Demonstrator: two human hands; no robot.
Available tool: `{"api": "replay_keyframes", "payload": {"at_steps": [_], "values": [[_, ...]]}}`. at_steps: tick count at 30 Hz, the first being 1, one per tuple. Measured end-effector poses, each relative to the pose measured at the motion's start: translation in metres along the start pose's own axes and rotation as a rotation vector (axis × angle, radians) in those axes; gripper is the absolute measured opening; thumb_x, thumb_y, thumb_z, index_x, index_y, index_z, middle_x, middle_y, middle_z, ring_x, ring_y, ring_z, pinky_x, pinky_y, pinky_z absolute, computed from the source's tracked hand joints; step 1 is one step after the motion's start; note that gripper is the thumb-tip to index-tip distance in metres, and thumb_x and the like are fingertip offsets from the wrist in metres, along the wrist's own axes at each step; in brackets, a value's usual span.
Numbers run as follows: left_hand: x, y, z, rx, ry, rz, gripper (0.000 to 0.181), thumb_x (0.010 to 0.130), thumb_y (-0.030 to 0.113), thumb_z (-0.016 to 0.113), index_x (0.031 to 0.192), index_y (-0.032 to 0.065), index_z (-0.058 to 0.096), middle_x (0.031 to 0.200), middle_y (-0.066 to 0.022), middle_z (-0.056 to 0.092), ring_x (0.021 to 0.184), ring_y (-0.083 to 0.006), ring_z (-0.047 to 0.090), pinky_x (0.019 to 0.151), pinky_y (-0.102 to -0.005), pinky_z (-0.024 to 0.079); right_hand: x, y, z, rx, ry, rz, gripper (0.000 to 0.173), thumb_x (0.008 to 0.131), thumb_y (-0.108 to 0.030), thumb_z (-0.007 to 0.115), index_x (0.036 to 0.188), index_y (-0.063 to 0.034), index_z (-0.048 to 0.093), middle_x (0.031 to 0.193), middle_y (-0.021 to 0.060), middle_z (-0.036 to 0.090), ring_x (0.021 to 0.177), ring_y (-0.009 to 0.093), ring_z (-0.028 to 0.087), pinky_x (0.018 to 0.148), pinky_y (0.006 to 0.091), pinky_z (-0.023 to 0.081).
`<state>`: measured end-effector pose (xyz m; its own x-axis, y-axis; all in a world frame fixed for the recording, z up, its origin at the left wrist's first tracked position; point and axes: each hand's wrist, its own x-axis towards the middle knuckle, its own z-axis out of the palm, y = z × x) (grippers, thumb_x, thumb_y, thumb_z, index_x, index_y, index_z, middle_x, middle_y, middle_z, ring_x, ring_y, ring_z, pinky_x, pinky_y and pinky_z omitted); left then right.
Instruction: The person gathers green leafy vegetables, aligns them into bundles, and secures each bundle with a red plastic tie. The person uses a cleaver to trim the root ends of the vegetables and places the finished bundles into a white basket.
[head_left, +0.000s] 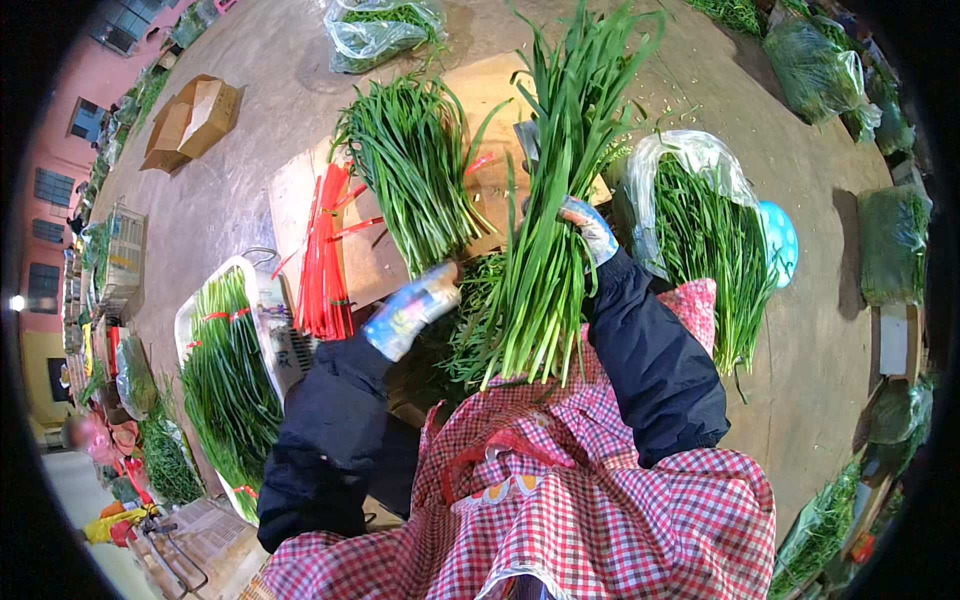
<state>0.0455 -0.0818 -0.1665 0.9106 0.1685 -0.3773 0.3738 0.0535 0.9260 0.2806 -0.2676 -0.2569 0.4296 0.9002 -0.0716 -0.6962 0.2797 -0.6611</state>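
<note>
My right hand (590, 227), in a patterned glove, is closed around a loose bunch of long green leafy stalks (551, 217), pale ends towards me. My left hand (416, 307), gloved and blurred, is near the pale ends of a second bunch of stalks (420, 165) lying on cardboard (300, 202); whether it touches them I cannot tell. Red ties (326, 262) lie in a bundle left of that bunch. Part of a metal blade (527, 141) shows behind the held bunch. Darker loose greens (480, 322) lie below and between my hands.
At left, a white basket (262, 300) holds green bunches with red ties. To the right are an open plastic bag (645, 180) of stalks and a blue dotted round object (780, 244). Farther off are a cardboard box (191, 124), another bag of greens (375, 45) and bagged greens along both sides.
</note>
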Motion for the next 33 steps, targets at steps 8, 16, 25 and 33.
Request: {"api": "replay_keyframes", "payload": {"at_steps": [8,16,25,33], "values": [[0.059,-0.051,0.06,-0.691,-0.103,-0.078,0.044,0.086,0.02,0.058,0.122,-0.0027,0.046,0.116,-0.0072,0.055,0.106,-0.013,0.052,0.096,-0.0255,0.036,0.063,0.012,-0.023,-0.163,0.239,0.083,0.041,0.088,-0.03,0.053,0.118,-0.0034,0.05,0.108,0.0074,0.06,0.094,0.019,0.06,0.083,0.0335,0.05],[0.111,-0.107,0.068,-0.934,0.071,-0.252,0.031,0.085,0.021,0.06,0.109,0.0026,0.059,0.1,-0.0047,0.062,0.087,-0.0163,0.059,0.076,-0.0325,0.049,0.023,0.048,-0.009,-0.422,0.504,0.282,0.068,0.081,-0.036,0.064,0.131,0.0002,0.035,0.122,0.0057,0.05,0.11,0.014,0.048,0.095,0.0289,0.036],[0.121,-0.116,0.081,-0.947,0.158,-0.267,0.029,0.083,0.02,0.063,0.106,0.0036,0.06,0.101,-0.0028,0.062,0.087,-0.0128,0.059,0.072,-0.0283,0.048,-0.029,0.074,0.0,-0.563,0.565,0.378,0.06,0.068,-0.007,0.076,0.116,0.0096,0.044,0.102,0.0097,0.059,0.079,0.01,0.056,0.076,0.0248,0.046],[0.114,-0.115,0.068,-0.851,0.046,-0.231,0.033,0.086,0.024,0.058,0.112,0.0038,0.057,0.11,-0.0039,0.058,0.103,-0.0135,0.052,0.089,-0.0296,0.039,-0.042,0.061,-0.02,-0.486,0.578,0.391,0.045,0.073,0.0,0.069,0.112,0.0081,0.049,0.094,0.0106,0.063,0.077,0.015,0.062,0.069,0.024,0.049]]}}
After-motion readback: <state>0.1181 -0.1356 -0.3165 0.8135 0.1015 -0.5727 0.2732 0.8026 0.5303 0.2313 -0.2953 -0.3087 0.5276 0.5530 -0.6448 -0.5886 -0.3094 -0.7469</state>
